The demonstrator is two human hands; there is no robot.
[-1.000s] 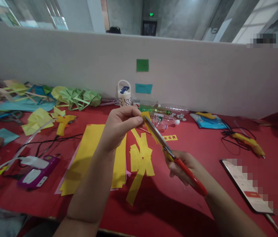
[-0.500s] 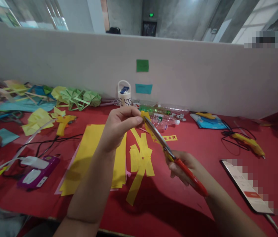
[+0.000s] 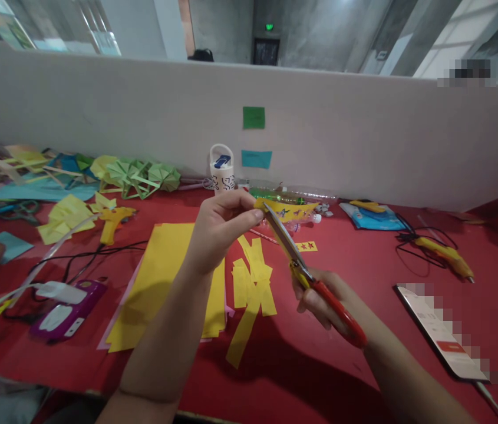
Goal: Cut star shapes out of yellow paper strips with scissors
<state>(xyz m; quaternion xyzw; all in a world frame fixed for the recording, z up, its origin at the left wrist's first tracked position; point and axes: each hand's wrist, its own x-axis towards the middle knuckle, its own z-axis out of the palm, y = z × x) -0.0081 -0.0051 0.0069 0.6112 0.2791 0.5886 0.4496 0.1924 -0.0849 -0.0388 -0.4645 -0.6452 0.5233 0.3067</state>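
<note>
In the head view, the person's left hand [image 3: 226,227] has its grip pressed together at thumb and forefinger, pinching one end of a yellow paper strip with star-shaped cutouts [image 3: 295,209]. The strip reaches rightward in the air above the red tabletop [image 3: 284,368], in front of plastic bottles [image 3: 315,193]. The right hand [image 3: 323,294] has its grip wrapped around the red handles of a pair of scissors [image 3: 304,272]; the blades point up and left, their tips at the strip, just beside the left fingertips. A short yellow piece with star shapes [image 3: 308,247] lies on the tabletop behind the right hand. Plain yellow strips [image 3: 255,271] overlap between the forearms, beside yellow paper sheets [image 3: 158,282] partly hidden by the left forearm. A smartphone [image 3: 441,333] lies right of the right hand, with a yellow glue gun [image 3: 445,256] farther back
</note>
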